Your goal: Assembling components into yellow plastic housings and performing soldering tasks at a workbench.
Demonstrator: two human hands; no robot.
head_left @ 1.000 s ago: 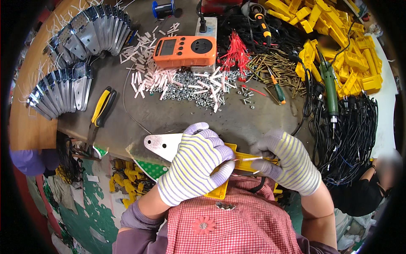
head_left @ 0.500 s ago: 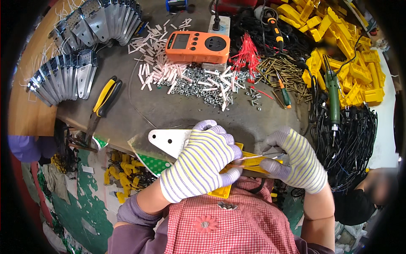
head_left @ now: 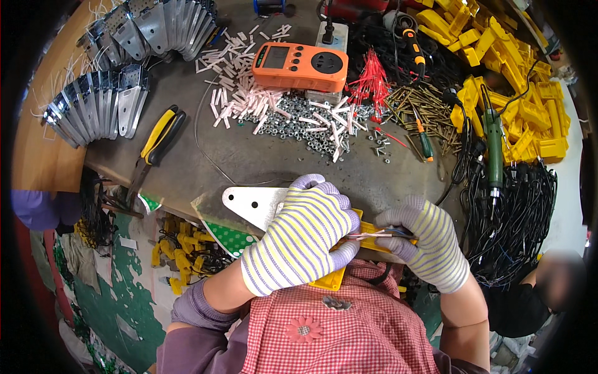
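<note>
My left hand (head_left: 302,234), in a striped knit glove, is closed over the wide end of a white-silver metal plate (head_left: 254,204) with two dark holes. Under that hand sits a yellow plastic housing (head_left: 331,280), partly hidden by the palm. Thin wires (head_left: 369,235) run out between its thumb and fingers, across the housing, toward my right hand (head_left: 428,243). That gloved hand pinches the wires between thumb and fingers; darker strands show beside its fingertips. The joint between plate and housing is covered.
Pliers (head_left: 157,143) lie left, near fanned metal plates (head_left: 81,109). Behind are an orange meter (head_left: 300,65), white sleeves (head_left: 227,81), nuts (head_left: 293,131) and screws (head_left: 423,103). Right: a green electric screwdriver (head_left: 494,146), black cables (head_left: 517,212), yellow housings (head_left: 529,118) and another person (head_left: 523,305).
My right hand has shifted slightly left, and its thumb and fingers have come together on the wires. The wires are now bunched closer. My left hand keeps its grip.
</note>
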